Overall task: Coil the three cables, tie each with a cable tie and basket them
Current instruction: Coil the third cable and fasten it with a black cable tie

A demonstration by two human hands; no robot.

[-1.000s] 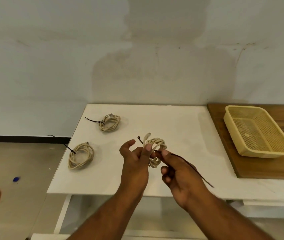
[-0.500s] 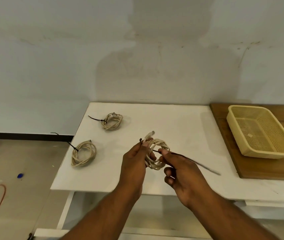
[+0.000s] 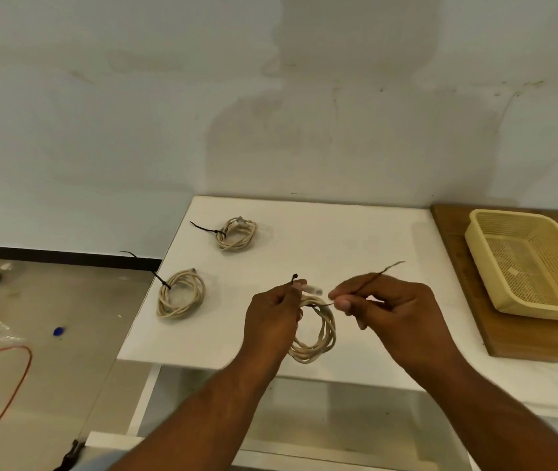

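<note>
My left hand (image 3: 270,321) grips the loose coil (image 3: 320,338) over the table's (image 3: 355,239) front edge, with the tie's head poking up past my fingers. My right hand (image 3: 396,311) pinches the tie (image 3: 372,281) by its tail. 2 tied coils lie to the left, the near coil (image 3: 180,294) and the far coil (image 3: 236,233). The basket (image 3: 495,232) sits on the board (image 3: 457,300) at right.

Wall (image 3: 135,103): pale, stained, black skirting (image 3: 50,255) at its foot.
Floor (image 3: 67,300): beige, orange cord (image 3: 29,360) lying on it.
Table (image 3: 355,239): white, against the wall, wooden board (image 3: 535,341) at right.
</note>
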